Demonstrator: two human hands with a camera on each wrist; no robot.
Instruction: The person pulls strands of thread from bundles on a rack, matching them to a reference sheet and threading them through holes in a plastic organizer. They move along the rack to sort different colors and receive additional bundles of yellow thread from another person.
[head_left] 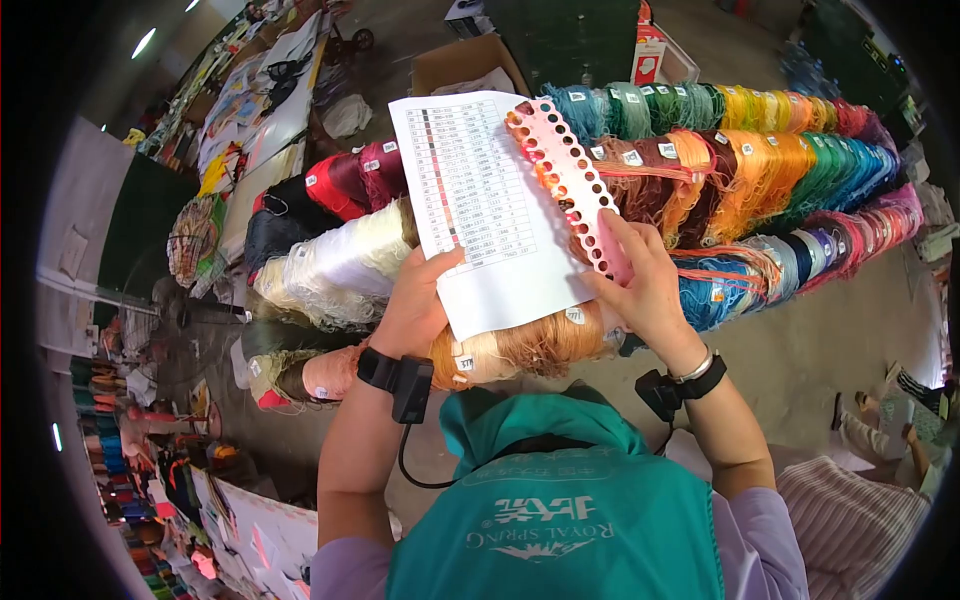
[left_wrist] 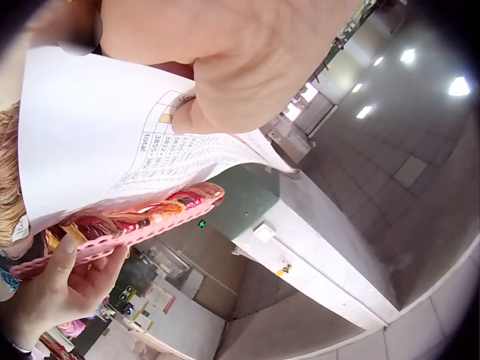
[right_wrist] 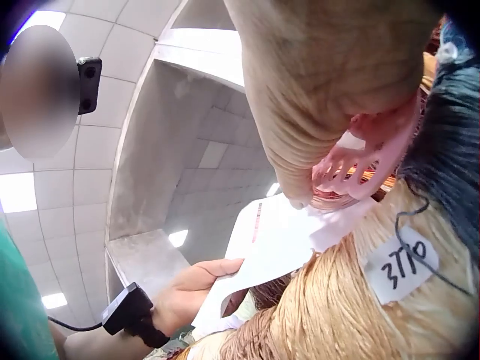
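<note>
My left hand (head_left: 415,300) pinches a white printed sheet (head_left: 480,300) by its lower left edge, thumb on top near the last rows. A table of numbers with a column of colour swatches covers the paper. My right hand (head_left: 645,285) grips the lower end of a long pink thread holder (head_left: 617,262) with round holes along its edges. Red, orange and brown threads hang along the holder, which lies slanted over the sheet's right side. From the right wrist view, the thumb of my right hand (right_wrist: 330,82) presses the pink holder (right_wrist: 367,161) close to the paper (right_wrist: 262,232).
Rows of thread hanks in many colours, such as orange ones (head_left: 765,160) and white ones (head_left: 335,262), lie beneath and around both hands, many with small number labels. One label (right_wrist: 405,266) reads 3770. Behind stands a cardboard box (head_left: 470,65); a cluttered table (head_left: 262,110) is at the left.
</note>
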